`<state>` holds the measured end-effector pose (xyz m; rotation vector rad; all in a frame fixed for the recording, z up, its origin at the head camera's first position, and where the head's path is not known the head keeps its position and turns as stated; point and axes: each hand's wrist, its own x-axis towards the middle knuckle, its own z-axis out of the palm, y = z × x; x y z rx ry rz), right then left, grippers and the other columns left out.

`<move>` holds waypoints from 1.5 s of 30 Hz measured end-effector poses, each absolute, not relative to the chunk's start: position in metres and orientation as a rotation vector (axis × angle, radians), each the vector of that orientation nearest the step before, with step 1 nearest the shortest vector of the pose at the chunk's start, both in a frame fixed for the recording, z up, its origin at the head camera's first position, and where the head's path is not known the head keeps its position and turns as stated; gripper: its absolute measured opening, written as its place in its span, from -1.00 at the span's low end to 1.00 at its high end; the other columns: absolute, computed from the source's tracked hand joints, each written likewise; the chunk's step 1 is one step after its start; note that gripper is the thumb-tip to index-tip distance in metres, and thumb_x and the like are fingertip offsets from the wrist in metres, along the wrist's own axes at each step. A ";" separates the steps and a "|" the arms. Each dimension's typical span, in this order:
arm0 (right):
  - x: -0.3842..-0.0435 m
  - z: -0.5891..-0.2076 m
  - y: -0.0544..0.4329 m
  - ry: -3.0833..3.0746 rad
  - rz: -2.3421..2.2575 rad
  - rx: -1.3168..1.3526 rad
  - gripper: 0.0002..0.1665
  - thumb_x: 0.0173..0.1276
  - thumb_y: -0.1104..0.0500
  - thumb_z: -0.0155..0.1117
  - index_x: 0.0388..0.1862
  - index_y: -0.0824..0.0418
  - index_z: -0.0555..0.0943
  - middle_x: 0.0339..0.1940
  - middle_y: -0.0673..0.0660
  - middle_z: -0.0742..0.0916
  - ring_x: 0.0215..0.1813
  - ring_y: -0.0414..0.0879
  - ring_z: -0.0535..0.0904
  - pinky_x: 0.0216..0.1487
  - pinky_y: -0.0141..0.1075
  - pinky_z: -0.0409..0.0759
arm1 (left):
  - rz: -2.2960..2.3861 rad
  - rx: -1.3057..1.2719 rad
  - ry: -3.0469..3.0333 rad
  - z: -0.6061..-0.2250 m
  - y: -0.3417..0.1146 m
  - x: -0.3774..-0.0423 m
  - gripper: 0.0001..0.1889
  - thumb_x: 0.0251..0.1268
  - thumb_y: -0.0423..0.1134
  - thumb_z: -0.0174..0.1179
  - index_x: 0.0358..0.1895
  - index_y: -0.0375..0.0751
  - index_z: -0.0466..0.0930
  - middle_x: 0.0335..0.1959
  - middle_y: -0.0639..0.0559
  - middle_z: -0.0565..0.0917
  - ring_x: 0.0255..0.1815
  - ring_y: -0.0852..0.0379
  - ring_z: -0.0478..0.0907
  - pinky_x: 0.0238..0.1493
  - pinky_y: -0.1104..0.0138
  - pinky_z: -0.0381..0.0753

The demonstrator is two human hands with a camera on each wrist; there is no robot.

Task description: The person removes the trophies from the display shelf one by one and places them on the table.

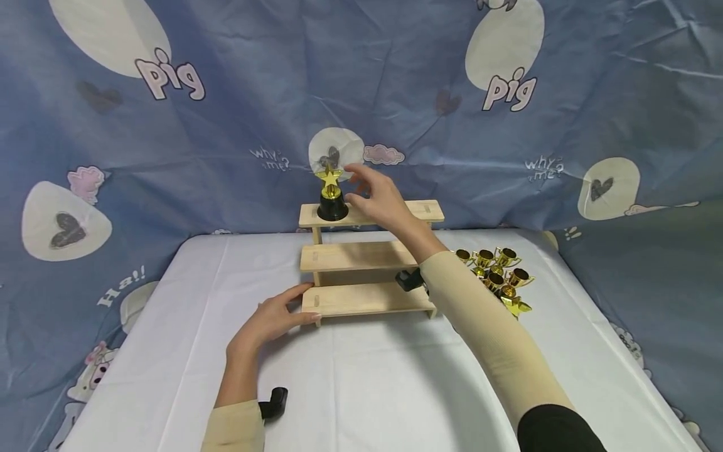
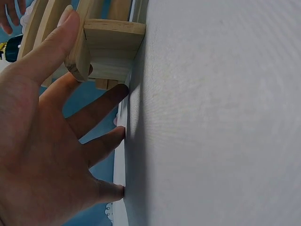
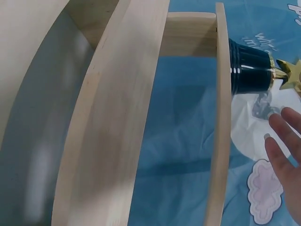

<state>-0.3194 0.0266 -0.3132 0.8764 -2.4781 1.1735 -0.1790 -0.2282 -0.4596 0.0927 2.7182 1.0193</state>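
Note:
A three-step wooden stand (image 1: 367,299) stands on the white-covered table. On the left end of its top step, a small trophy (image 1: 332,208) with a black base and a gold star sits upright. My right hand (image 1: 380,199) is just right of the trophy, fingers spread and loosely bent; in the right wrist view a gap shows between the fingertips and the trophy (image 3: 251,68). My left hand (image 1: 272,319) holds the left end of the bottom step between thumb and index finger. The left wrist view shows its other fingers (image 2: 101,148) spread, their tips at the tablecloth.
Several gold trophies (image 1: 493,281) are grouped on the table right of the stand, partly hidden by my right forearm. A blue printed cloth (image 1: 361,75) hangs behind the table. Black mounts (image 1: 273,403) are strapped at the wrists.

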 end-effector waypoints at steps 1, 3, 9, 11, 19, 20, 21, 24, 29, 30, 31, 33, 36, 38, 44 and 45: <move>-0.320 -0.314 0.024 -2.483 1.175 0.878 -0.35 0.36 0.14 0.35 0.41 0.01 0.43 0.10 0.10 0.68 -0.01 -0.01 0.66 0.07 -0.05 0.63 | 1.017 0.086 2.717 -0.460 -0.228 -0.178 -0.04 0.02 0.45 0.29 0.53 0.28 0.19 0.51 -0.03 0.37 0.57 -0.32 0.12 0.42 -0.48 -0.25; -0.321 -0.314 0.019 -2.501 1.171 0.877 -0.35 0.37 0.13 0.34 0.43 0.01 0.41 0.11 0.11 0.67 0.00 -0.02 0.66 0.07 -0.09 0.63 | 1.021 0.081 2.715 -0.461 -0.229 -0.177 -0.04 0.01 0.45 0.30 0.53 0.29 0.19 0.51 -0.02 0.36 0.57 -0.32 0.12 0.42 -0.48 -0.26; -0.323 -0.313 0.005 -2.517 1.202 0.858 -0.32 0.39 0.09 0.31 0.46 -0.01 0.37 0.21 0.13 0.64 0.05 -0.01 0.64 0.08 -0.10 0.61 | 1.047 0.072 2.708 -0.462 -0.229 -0.175 -0.03 0.00 0.45 0.31 0.53 0.29 0.20 0.50 -0.02 0.38 0.57 -0.29 0.12 0.44 -0.46 -0.26; -0.325 -0.311 0.001 -2.498 1.210 0.856 -0.33 0.38 0.09 0.32 0.45 -0.01 0.38 0.25 0.11 0.63 0.05 -0.02 0.63 0.08 -0.09 0.60 | 1.049 0.073 2.711 -0.462 -0.229 -0.176 -0.03 0.00 0.45 0.30 0.52 0.30 0.20 0.50 -0.01 0.38 0.57 -0.29 0.12 0.44 -0.46 -0.24; -0.324 -0.309 -0.005 -2.412 1.219 0.864 -0.50 0.40 0.14 0.31 0.30 0.10 0.51 0.21 0.06 0.67 0.07 -0.07 0.62 0.09 -0.13 0.58 | 1.049 0.097 2.721 -0.462 -0.228 -0.180 -0.06 0.02 0.43 0.31 0.51 0.32 0.22 0.51 0.03 0.37 0.57 -0.25 0.15 0.45 -0.44 -0.26; -0.324 -0.310 -0.005 -2.402 1.219 0.861 -0.54 0.41 0.14 0.31 0.26 0.10 0.54 0.17 0.06 0.68 0.05 -0.08 0.63 0.09 -0.14 0.57 | 1.047 0.098 2.721 -0.462 -0.228 -0.180 -0.06 0.01 0.43 0.31 0.52 0.31 0.21 0.50 0.03 0.37 0.57 -0.25 0.15 0.45 -0.45 -0.26; -0.323 -0.310 -0.006 -2.389 1.224 0.857 -0.59 0.41 0.14 0.31 0.21 0.11 0.56 0.13 0.06 0.70 0.03 -0.09 0.64 0.08 -0.15 0.57 | 1.044 0.096 2.720 -0.462 -0.228 -0.180 -0.06 0.02 0.44 0.31 0.51 0.32 0.21 0.50 0.03 0.37 0.57 -0.26 0.15 0.45 -0.45 -0.25; -0.322 -0.310 -0.007 -2.357 1.254 0.845 -0.67 0.40 0.15 0.32 0.12 0.13 0.58 0.04 0.08 0.72 -0.02 -0.10 0.66 0.04 -0.18 0.58 | 1.044 0.095 2.718 -0.462 -0.228 -0.180 -0.07 0.02 0.43 0.31 0.51 0.33 0.21 0.50 0.03 0.37 0.57 -0.26 0.15 0.45 -0.45 -0.26; -0.320 -0.310 -0.006 -2.327 1.293 0.827 -0.72 0.38 0.16 0.35 0.02 0.16 0.57 -0.02 0.10 0.73 -0.07 -0.09 0.66 -0.06 -0.24 0.64 | 1.051 0.099 2.722 -0.462 -0.229 -0.180 -0.07 0.01 0.43 0.32 0.51 0.33 0.22 0.50 0.03 0.37 0.57 -0.25 0.15 0.44 -0.46 -0.28; -0.320 -0.310 -0.006 -2.327 1.298 0.826 -0.72 0.38 0.16 0.36 0.01 0.16 0.56 -0.03 0.10 0.72 -0.07 -0.08 0.65 -0.07 -0.26 0.64 | 1.049 0.097 2.723 -0.463 -0.229 -0.179 -0.07 0.01 0.43 0.32 0.51 0.33 0.22 0.50 0.03 0.37 0.58 -0.25 0.15 0.44 -0.46 -0.28; -0.319 -0.310 -0.005 -2.327 1.299 0.829 -0.72 0.38 0.16 0.36 0.01 0.16 0.55 -0.02 0.10 0.72 -0.07 -0.08 0.65 -0.06 -0.26 0.64 | 1.048 0.094 2.723 -0.463 -0.229 -0.179 -0.06 0.01 0.43 0.31 0.51 0.33 0.21 0.50 0.03 0.37 0.58 -0.25 0.14 0.45 -0.45 -0.26; -0.318 -0.310 -0.005 -2.330 1.293 0.843 -0.68 0.38 0.17 0.35 0.06 0.16 0.53 -0.01 0.10 0.71 -0.05 -0.08 0.64 -0.03 -0.27 0.64 | 1.049 0.090 2.720 -0.462 -0.229 -0.179 -0.06 0.00 0.43 0.32 0.51 0.32 0.21 0.50 0.03 0.37 0.58 -0.26 0.14 0.45 -0.45 -0.25; -0.315 -0.311 -0.003 -2.331 1.283 0.875 -0.57 0.40 0.17 0.32 0.21 0.14 0.50 -0.04 0.10 0.71 -0.04 -0.07 0.63 0.01 -0.22 0.63 | 1.047 0.091 2.721 -0.461 -0.229 -0.178 -0.05 0.00 0.43 0.32 0.52 0.32 0.21 0.50 0.03 0.38 0.58 -0.25 0.14 0.45 -0.45 -0.22; -0.313 -0.312 -0.001 -2.330 1.273 0.887 -0.52 0.41 0.19 0.31 0.28 0.10 0.49 -0.08 0.09 0.71 -0.06 -0.08 0.63 0.00 -0.19 0.62 | 1.050 0.102 2.721 -0.460 -0.229 -0.178 -0.06 0.02 0.42 0.32 0.52 0.31 0.21 0.50 0.03 0.39 0.57 -0.25 0.15 0.44 -0.45 -0.23; -0.308 -0.314 0.001 -2.297 1.292 0.917 -0.57 0.41 0.20 0.31 0.23 0.03 0.55 -0.13 0.07 0.72 -0.10 -0.11 0.62 -0.04 -0.21 0.61 | 1.044 0.108 2.719 -0.460 -0.229 -0.179 -0.06 0.02 0.42 0.31 0.52 0.31 0.21 0.50 0.03 0.39 0.57 -0.25 0.15 0.44 -0.46 -0.24; -0.306 -0.314 0.002 -2.292 1.296 0.925 -0.58 0.41 0.20 0.31 0.23 0.03 0.55 -0.12 0.07 0.71 -0.09 -0.11 0.62 -0.04 -0.21 0.61 | 1.043 0.103 2.718 -0.460 -0.229 -0.179 -0.06 0.01 0.43 0.31 0.52 0.31 0.21 0.50 0.03 0.38 0.57 -0.25 0.15 0.44 -0.46 -0.23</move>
